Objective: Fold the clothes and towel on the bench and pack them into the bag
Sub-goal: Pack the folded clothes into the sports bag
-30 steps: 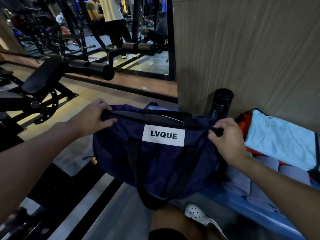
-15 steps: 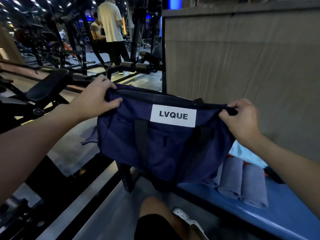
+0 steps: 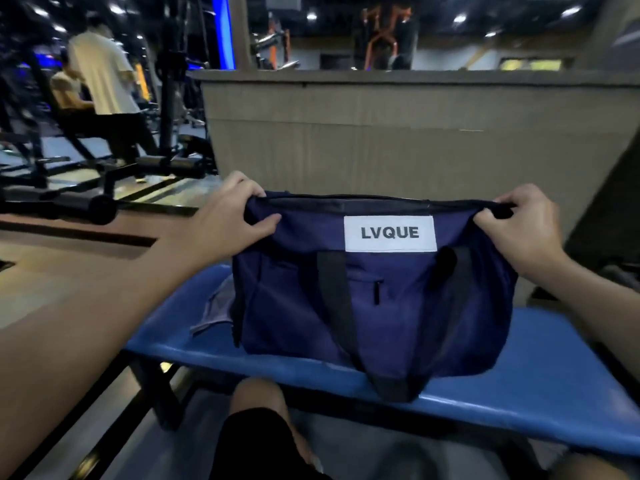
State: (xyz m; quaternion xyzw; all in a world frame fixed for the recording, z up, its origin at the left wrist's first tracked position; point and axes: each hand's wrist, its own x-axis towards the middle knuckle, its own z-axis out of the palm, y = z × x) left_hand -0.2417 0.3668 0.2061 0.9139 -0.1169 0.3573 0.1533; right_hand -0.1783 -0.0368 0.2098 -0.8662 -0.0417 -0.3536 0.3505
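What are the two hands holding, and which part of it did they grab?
The navy bag. The left hand pinches the top edge at its left end, and the right hand pinches the top edge at its right end.

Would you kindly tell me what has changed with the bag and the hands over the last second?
The navy bag has been carried sideways over the blue bench and now seems to sit on it, in front of a grey cloth. The folded towels and bottle seen earlier are out of sight now. Unchanged: the left hand and right hand still grip the two ends of the bag's top edge, label facing the camera.
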